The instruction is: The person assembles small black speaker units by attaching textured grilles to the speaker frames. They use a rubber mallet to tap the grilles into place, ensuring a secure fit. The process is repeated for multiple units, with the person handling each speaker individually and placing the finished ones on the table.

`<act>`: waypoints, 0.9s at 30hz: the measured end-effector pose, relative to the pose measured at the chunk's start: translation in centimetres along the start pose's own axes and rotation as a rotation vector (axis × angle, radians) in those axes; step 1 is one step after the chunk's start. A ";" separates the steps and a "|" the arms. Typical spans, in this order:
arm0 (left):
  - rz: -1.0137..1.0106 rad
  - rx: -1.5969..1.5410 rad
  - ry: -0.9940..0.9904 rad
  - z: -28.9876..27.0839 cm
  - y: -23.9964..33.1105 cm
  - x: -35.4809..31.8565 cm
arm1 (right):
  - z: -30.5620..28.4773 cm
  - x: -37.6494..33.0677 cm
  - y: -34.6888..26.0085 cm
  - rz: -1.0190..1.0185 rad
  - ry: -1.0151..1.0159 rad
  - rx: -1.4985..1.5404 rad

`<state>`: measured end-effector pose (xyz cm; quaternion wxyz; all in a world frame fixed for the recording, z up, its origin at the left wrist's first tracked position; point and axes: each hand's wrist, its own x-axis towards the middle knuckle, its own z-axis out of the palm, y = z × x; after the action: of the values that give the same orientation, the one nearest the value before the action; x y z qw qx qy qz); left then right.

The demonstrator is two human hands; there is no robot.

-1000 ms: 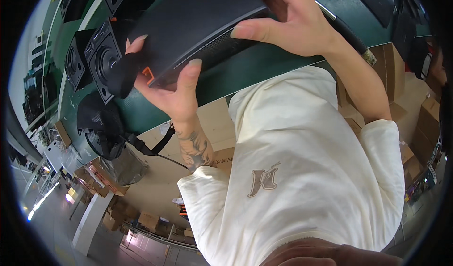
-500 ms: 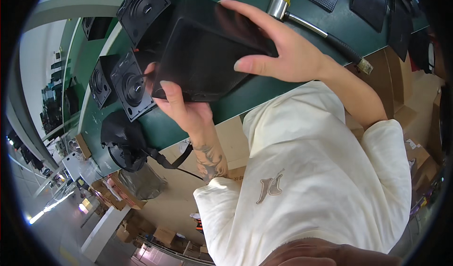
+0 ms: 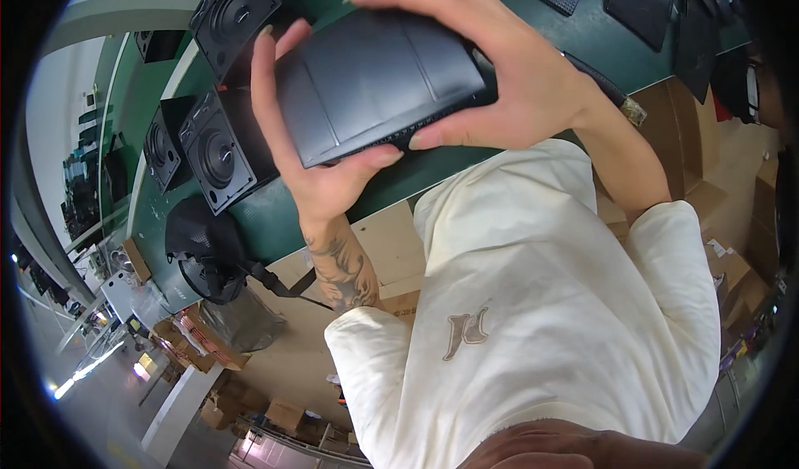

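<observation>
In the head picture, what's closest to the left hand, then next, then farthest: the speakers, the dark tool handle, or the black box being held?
From the left hand:
1. Black box: touching it, held between both hands.
2. Speakers: on the green table, to its left.
3. Dark tool handle: over to the right, past the right wrist.

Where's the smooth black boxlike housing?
In the head view's upper centre, the housing is held between the left hand and right hand, right of a black round-coned speaker.
</observation>
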<state>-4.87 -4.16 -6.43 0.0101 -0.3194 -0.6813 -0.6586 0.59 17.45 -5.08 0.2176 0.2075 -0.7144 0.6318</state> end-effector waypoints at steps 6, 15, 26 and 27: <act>-0.008 -0.022 0.185 1.6 -0.5 -2.1 | 1.1 -1.5 1.1 0.063 0.006 0.015; -0.017 0.007 0.318 1.0 -0.8 -2.0 | 1.6 -0.4 0.8 0.073 -0.044 -0.008; 0.117 -0.010 0.358 1.4 -1.1 -2.3 | 1.7 -0.7 0.5 0.048 -0.023 0.055; 0.027 -0.050 0.326 1.0 -0.8 -2.2 | 1.9 -0.6 0.3 0.064 -0.007 0.051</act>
<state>-3.02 -4.12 -8.23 0.1216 -0.2174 -0.6498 -0.7182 0.84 15.63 -5.84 0.1895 0.1925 -0.7051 0.6557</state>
